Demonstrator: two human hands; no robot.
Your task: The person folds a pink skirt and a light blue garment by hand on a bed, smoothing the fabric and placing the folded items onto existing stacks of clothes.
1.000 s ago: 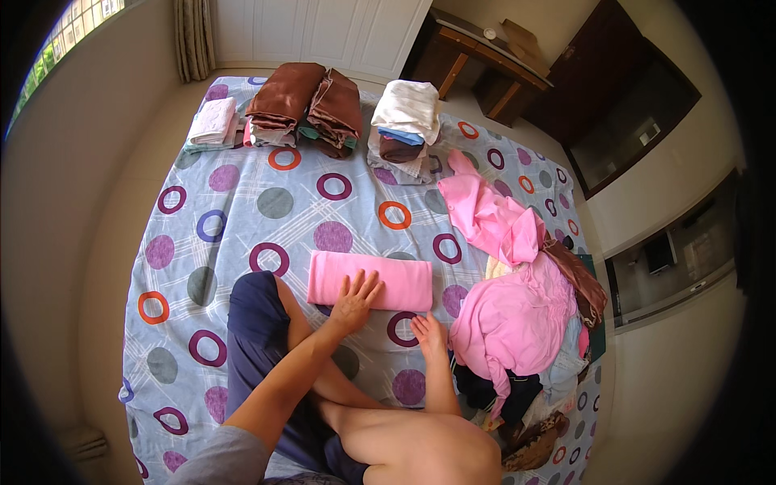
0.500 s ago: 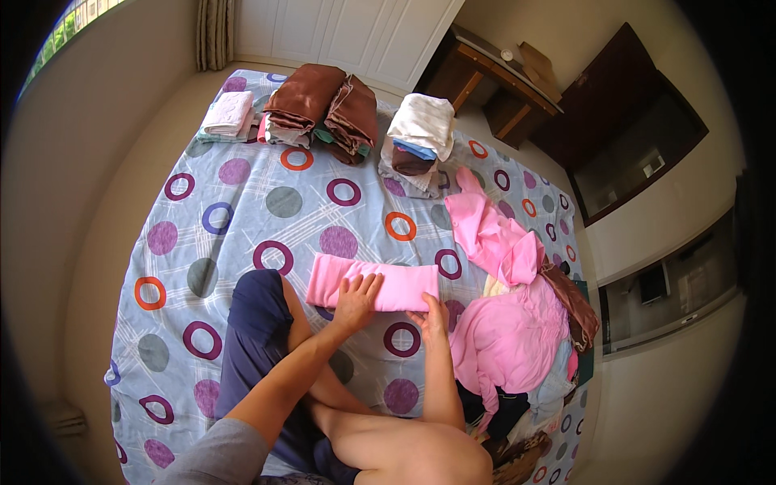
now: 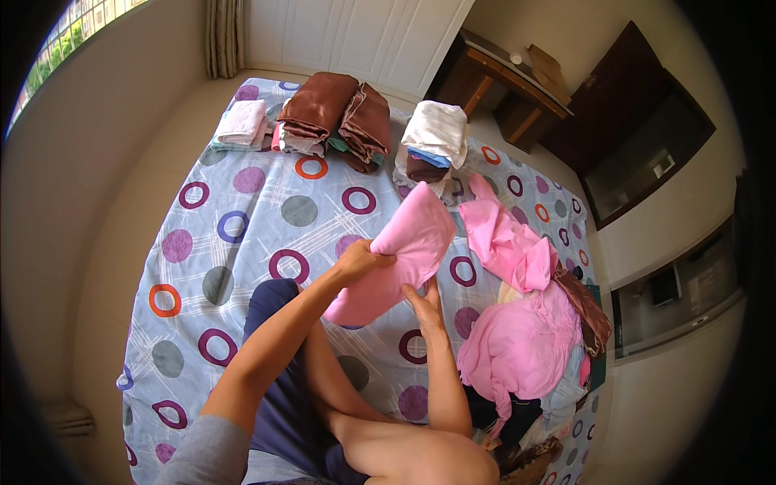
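Observation:
A folded pink cloth [image 3: 412, 230], seemingly a garment folded into a flat oblong, is lifted off the bed and tilted, its far end up to the right. My left hand [image 3: 364, 260] grips its left edge, thumb lying on top. My right hand [image 3: 426, 305] is closed on the lower right edge, thumb on the near face and fingers hidden behind the cloth. Just right of the hands spreads a heap of loose clothes, with a pink garment [image 3: 517, 343] on top and another crumpled pink garment [image 3: 505, 242] beyond it.
Folded brown cloths [image 3: 321, 105] are stacked at the bed's far side. Left of them lies a small white folded stack [image 3: 241, 121]; right of them, a pile topped with white cloth [image 3: 436, 125]. The patterned bed sheet [image 3: 267, 210] lies under everything. A wooden desk [image 3: 509, 85] stands beyond.
The folded pink cloth has risen from lying flat and turned upward to the right. My left hand has gone from lying flat on it to gripping its edge. The view has shifted slightly.

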